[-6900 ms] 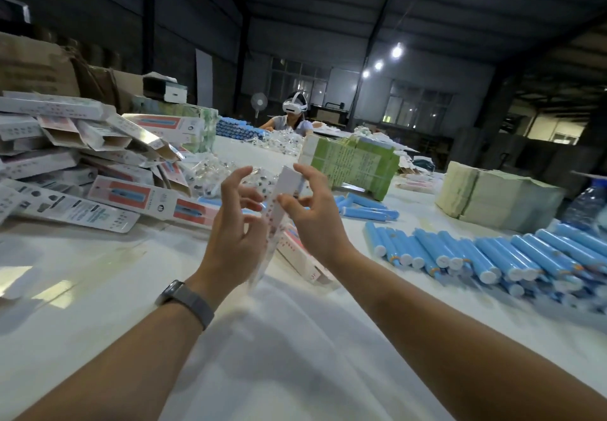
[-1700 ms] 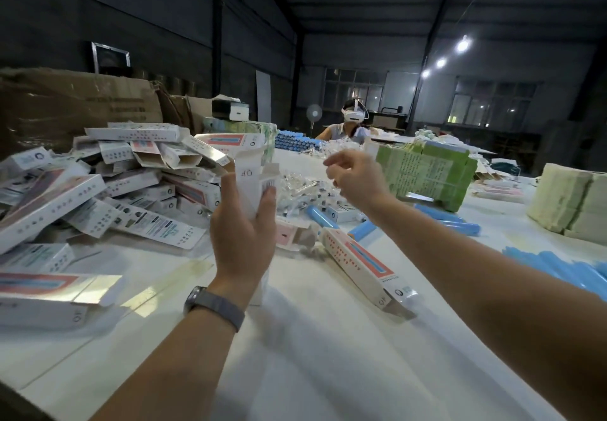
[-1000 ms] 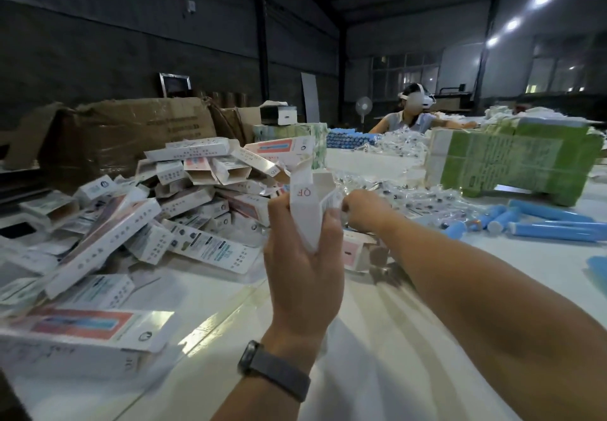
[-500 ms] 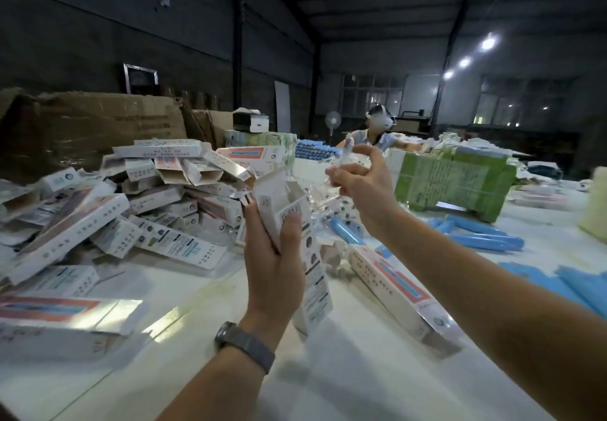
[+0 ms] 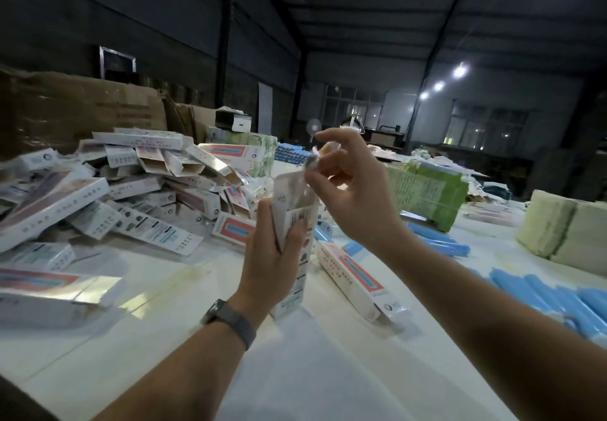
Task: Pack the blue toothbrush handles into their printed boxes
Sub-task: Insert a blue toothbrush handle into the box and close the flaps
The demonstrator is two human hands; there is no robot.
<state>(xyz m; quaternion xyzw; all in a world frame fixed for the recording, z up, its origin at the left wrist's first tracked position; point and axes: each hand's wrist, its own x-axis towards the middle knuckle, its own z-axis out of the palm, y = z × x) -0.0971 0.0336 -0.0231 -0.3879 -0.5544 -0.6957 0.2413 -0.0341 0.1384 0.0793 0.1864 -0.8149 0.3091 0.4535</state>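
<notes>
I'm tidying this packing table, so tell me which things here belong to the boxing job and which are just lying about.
Part of the job:
- printed box, upright and open-topped, held in the left hand
- small clear packet, pinched by the right hand above the box
- blue handles
- pile of boxes

Lying about:
- brown carton
- green bundle
- pale stack

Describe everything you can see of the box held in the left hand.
The box is a long, narrow white carton, seemingly thin glossy card. It stands nearly upright over the white table, lower end near the surface; contact is unclear. Its top flap is open and raised. A barcode shows near the top, small printed icons run down one side. The left hand grips its upper half. The right hand pinches a small clear packet just above the opening. The contents cannot be seen.
</notes>
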